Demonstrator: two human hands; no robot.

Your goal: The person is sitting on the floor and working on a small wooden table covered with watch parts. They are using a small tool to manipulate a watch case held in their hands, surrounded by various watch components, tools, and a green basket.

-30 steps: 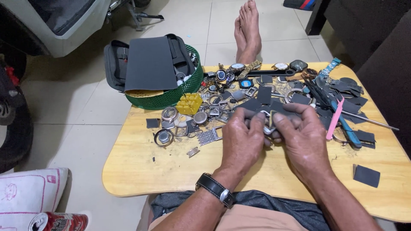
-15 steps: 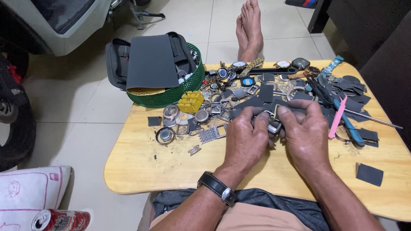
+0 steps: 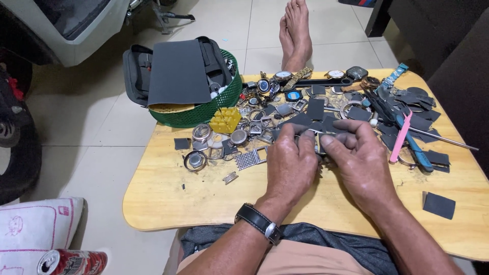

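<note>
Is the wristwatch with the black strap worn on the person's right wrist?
No, the wristwatch sits on the wrist of the left hand; the wrist of the right hand is bare.

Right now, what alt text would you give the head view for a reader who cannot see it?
Both hands, the left hand and the right hand, meet over a low wooden table, pinching a small metal watch part with dark sandpaper. Behind them lie scattered watch cases, a yellow block and a pink tool; a green basket stands at the far left corner.
</note>
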